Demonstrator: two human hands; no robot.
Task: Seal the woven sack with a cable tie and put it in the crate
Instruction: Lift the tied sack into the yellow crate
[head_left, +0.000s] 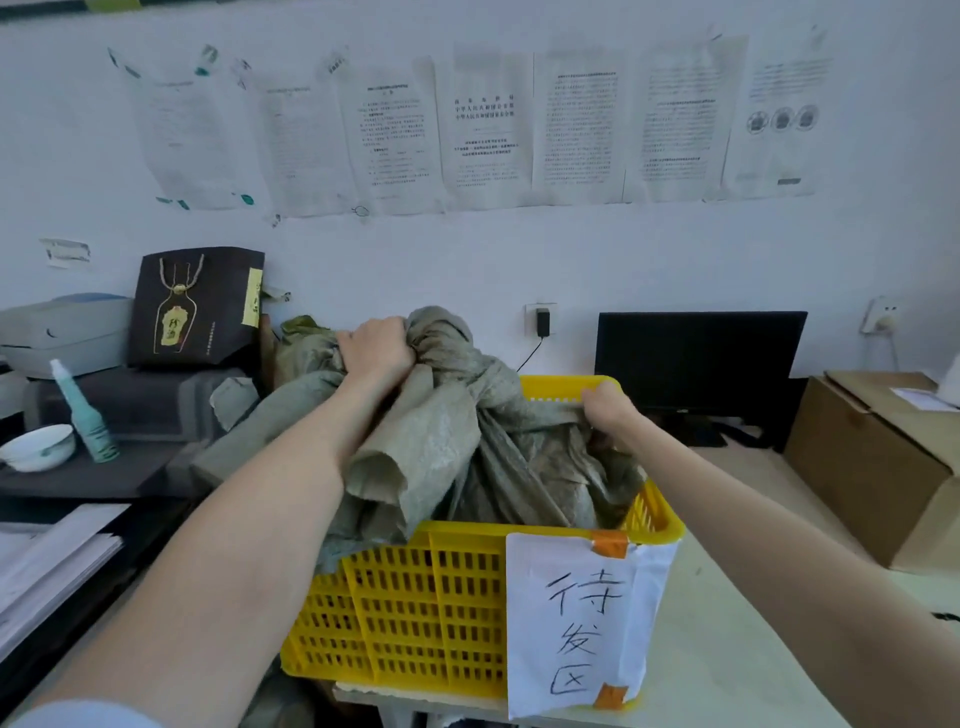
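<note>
Placing step in hand. Crate (447, 597) overhangs the near bench (727, 649) edge. Sack (467, 436) sits partly inside, spilling over the left rim; tie not visible. Left hand (376, 353) fingers clench the bunched neck; right hand (608, 410) grips fabric at the far rim. Next: press contents down, tuck the overhang inward. Open room right; clutter left.

Flat, cool, bluish indoor light, moderately bright, no visible source. Shadows soft and faint; darkest patch is the far-left black shelf top (93, 478). No hard glare. Strong wide-angle bowing: white wall (467, 260) and row of printed paper sheets (483, 130) curve, forearms stretch at near corners. Sheet text soft, unreadable; handwritten white paper label (576, 623) sharp.
</note>
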